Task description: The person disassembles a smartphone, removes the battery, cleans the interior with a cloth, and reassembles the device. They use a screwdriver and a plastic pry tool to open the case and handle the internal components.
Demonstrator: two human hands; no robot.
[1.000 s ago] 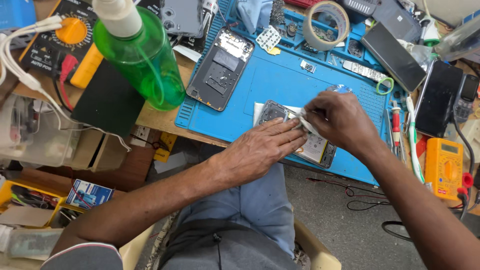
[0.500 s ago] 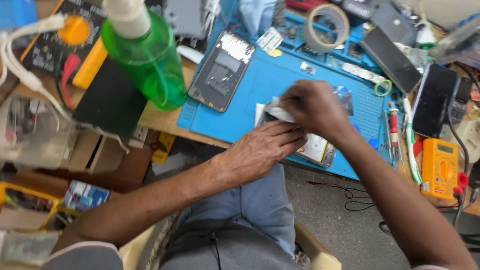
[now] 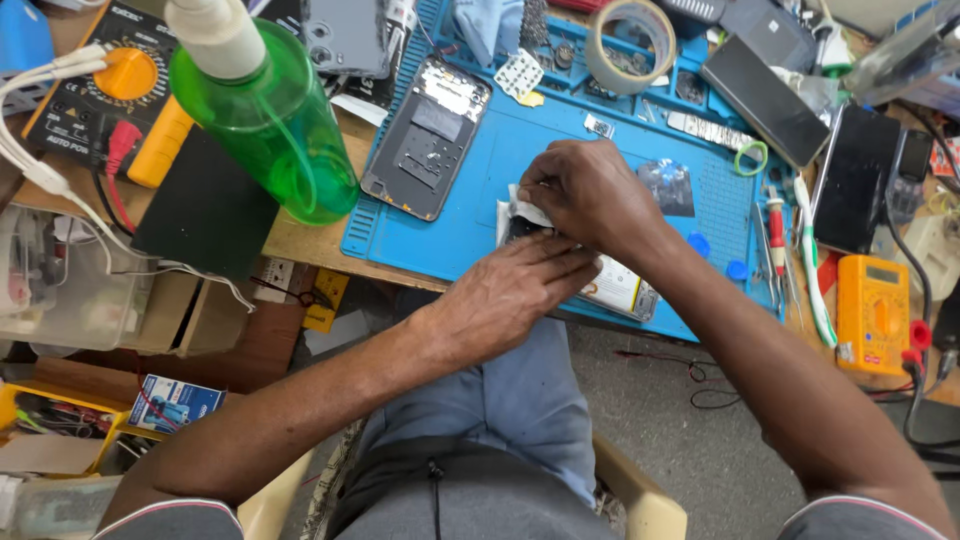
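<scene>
The left hand (image 3: 510, 290) lies flat, fingers together and extended, pressing down on an opened phone body (image 3: 612, 283) at the near edge of the blue work mat (image 3: 480, 215). This pressure appears to keep the phone body from sliding. The right hand (image 3: 590, 190) sits just beyond it, fingers pinched on a small white wipe (image 3: 525, 207) held against the far left end of the phone body; the hands cover most of the device, so its inner parts cannot be read.

The mat covers the tabletop (image 3: 300, 240) and carries the loose parts. A second phone frame (image 3: 428, 135), stripped and lying open side up, rests to the far left on the mat, apart from the work. A green spray bottle (image 3: 265, 110) stands left of the mat, upright, near enough to reach. A roll of tape (image 3: 630, 45) lies at the far edge. To the right, a dark phone (image 3: 858, 178) lies flat, and an orange multimeter (image 3: 873, 312) sits near the right edge, its leads trailing off the tabletop.
</scene>
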